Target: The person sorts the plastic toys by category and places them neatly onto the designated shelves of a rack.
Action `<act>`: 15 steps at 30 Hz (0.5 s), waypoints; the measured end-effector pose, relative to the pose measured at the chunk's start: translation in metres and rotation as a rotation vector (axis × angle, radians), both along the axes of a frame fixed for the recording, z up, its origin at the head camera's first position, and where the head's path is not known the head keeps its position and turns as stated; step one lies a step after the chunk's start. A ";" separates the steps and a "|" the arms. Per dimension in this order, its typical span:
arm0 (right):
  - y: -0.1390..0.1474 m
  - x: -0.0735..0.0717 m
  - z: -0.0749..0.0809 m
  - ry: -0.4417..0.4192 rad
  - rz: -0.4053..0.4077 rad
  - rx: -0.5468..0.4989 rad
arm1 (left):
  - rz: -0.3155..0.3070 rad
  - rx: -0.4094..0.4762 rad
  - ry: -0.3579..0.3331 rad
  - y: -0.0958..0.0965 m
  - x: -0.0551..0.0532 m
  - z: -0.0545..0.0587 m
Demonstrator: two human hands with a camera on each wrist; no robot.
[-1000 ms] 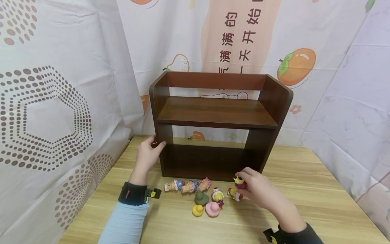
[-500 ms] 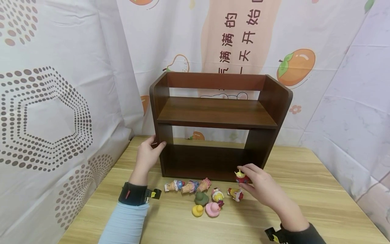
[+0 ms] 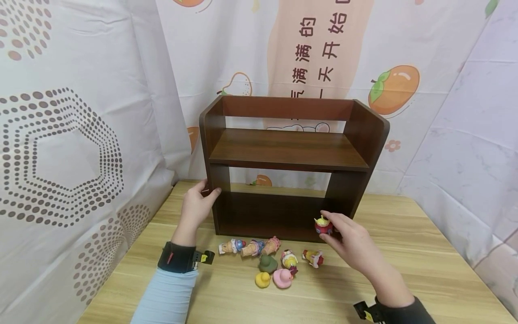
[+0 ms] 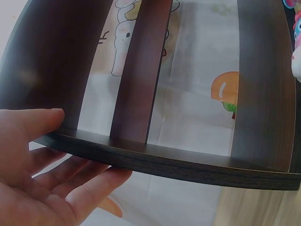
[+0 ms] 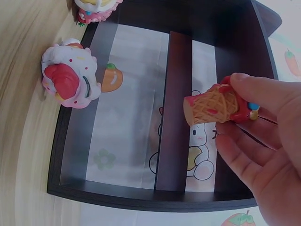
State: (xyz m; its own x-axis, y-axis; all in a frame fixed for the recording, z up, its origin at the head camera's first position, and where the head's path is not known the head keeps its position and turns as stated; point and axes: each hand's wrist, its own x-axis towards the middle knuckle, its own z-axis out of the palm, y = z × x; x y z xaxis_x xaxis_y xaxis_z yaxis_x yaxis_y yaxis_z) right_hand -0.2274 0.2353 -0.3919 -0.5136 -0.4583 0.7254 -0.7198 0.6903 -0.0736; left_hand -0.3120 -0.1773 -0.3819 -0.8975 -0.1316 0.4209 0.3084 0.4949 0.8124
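My left hand (image 3: 197,204) grips the left side panel of a dark brown wooden shelf (image 3: 289,148), thumb on the inner face and fingers outside, as the left wrist view shows. Between thumb and fingers, my right hand (image 3: 351,238) pinches a small toy figurine (image 5: 216,106) with a waffle-cone base and a red and yellow top. It is held off the table, in front of the lower compartment's right end. Another figurine (image 3: 313,258) lies on the table below that hand. A yellow-bodied figurine (image 3: 289,259) lies left of it.
Three cone figurines (image 3: 252,248) lie along the shelf's front edge. Nearby are a green duck (image 3: 267,263), a yellow duck (image 3: 262,279) and a pink duck (image 3: 282,278). A printed curtain (image 3: 259,49) hangs behind the wooden table (image 3: 421,252).
My right hand has lifted the red and yellow figurine from beside the other one, up and slightly right towards the lower compartment. The left hand stays on the shelf panel.
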 end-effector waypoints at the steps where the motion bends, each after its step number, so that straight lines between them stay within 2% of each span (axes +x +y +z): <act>1: 0.001 0.000 0.001 0.006 0.004 -0.011 | 0.000 0.001 -0.002 0.000 0.000 0.000; 15: 0.006 0.001 0.004 -0.008 0.004 -0.138 | -0.009 0.007 -0.010 -0.001 0.000 0.001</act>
State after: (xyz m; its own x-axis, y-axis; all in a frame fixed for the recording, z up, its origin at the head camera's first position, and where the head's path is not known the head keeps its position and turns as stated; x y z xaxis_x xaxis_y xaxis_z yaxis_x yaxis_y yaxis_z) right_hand -0.2264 0.2415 -0.3876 -0.5178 -0.3567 0.7776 -0.7214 0.6706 -0.1729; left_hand -0.3117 -0.1779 -0.3811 -0.9027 -0.1263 0.4112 0.3049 0.4866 0.8187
